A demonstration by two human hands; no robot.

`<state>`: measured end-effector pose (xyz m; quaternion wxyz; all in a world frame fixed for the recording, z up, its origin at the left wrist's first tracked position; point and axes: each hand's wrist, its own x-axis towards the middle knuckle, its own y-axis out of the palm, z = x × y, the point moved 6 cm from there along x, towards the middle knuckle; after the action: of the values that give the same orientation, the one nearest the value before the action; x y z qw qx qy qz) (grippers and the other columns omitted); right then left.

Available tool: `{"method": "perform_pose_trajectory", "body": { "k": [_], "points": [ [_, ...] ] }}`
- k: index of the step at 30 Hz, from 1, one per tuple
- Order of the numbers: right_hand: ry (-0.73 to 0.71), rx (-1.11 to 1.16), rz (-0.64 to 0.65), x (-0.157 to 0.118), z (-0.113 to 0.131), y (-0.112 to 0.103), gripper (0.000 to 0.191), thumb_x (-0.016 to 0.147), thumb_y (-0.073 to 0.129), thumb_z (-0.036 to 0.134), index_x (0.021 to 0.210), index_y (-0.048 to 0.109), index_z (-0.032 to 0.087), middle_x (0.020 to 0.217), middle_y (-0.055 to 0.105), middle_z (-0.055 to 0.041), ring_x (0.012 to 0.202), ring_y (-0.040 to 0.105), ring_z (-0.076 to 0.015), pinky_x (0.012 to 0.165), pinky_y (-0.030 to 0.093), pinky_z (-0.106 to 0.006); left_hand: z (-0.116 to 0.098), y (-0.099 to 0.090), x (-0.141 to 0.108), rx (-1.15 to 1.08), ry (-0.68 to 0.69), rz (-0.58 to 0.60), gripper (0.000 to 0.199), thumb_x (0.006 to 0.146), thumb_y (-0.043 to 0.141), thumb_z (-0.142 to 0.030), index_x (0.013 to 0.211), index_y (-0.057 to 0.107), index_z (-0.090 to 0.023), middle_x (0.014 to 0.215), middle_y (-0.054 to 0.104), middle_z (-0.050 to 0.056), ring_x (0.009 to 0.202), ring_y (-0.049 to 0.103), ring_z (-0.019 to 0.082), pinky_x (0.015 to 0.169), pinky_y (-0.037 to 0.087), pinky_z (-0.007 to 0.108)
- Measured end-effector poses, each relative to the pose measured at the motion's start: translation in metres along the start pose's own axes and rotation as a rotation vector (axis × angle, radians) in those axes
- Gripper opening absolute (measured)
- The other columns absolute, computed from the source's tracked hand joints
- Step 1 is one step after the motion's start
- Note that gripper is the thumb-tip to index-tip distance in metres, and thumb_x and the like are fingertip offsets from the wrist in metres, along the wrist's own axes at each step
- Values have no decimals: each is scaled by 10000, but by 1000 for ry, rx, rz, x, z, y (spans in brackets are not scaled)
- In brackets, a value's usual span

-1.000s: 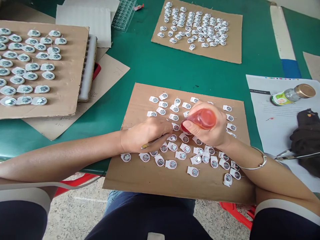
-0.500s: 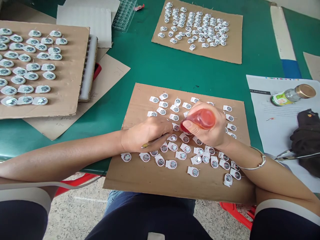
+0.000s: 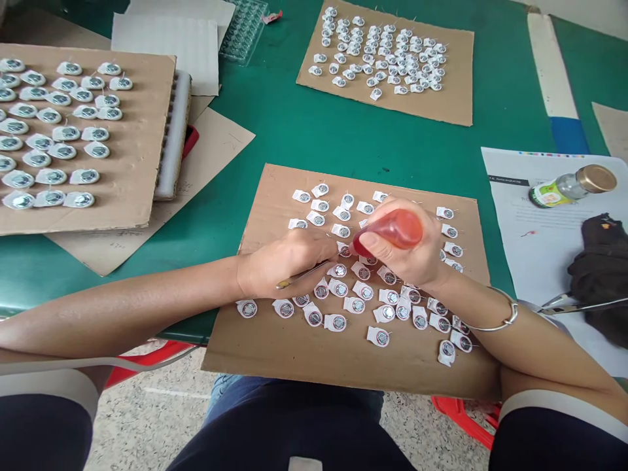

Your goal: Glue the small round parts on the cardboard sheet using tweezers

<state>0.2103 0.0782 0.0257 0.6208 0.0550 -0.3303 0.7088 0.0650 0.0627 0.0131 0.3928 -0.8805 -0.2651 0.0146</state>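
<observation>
My right hand (image 3: 417,252) wraps a soft red squeeze bottle (image 3: 392,230), nozzle tipped down at a small white-backed disc (image 3: 345,250) on the cardboard sheet (image 3: 265,353). My left hand (image 3: 284,261) pinches thin tweezers (image 3: 301,276) beside it — the discs look light and easily knocked, best nudged at the edge.

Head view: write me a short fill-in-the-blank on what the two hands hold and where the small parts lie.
1. The right hand grips a small squeeze bottle coloured ____.
2. The left hand holds thin metal ____.
3. The small white parts lie on a sheet of ____.
4. The table top is ____.

Missing words: red; tweezers; cardboard; green
</observation>
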Motion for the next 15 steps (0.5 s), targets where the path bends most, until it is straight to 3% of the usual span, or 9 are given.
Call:
{"method": "perform_pose_trajectory", "body": {
  "k": [4,8,11,15],
  "points": [
    [288,361,-70,12,-31,-16,252,813,550,444,743,495,208,574,526,10,485,553,-130,402,420,-280,4,-3,1,1,-23,-43,103,841,478,-127,816,578,-129,683,578,21,615,522,101,570,404,244],
    [338,405,-64,29,-42,-33,385,906,324,514,662,398,225,479,451,8,443,535,-110,343,332,-255,12,-17,6,23,-124,-158,88,815,525,-152,775,601,-132,674,616,8,558,533,80,504,390,212],
    [333,358,-87,38,-37,-37,347,888,412,495,683,424,216,490,496,2,455,549,-113,334,329,-246,8,-23,12,132,-69,-166,92,798,510,-116,755,591,-131,644,596,4,558,520,90,517,389,229],
    [322,343,-128,43,-24,-30,274,793,608,429,735,497,185,520,545,14,466,586,-136,309,356,-214,7,-17,16,233,3,-122,123,815,454,-102,758,560,-129,642,555,18,599,510,118,571,409,273]
  ]
}}
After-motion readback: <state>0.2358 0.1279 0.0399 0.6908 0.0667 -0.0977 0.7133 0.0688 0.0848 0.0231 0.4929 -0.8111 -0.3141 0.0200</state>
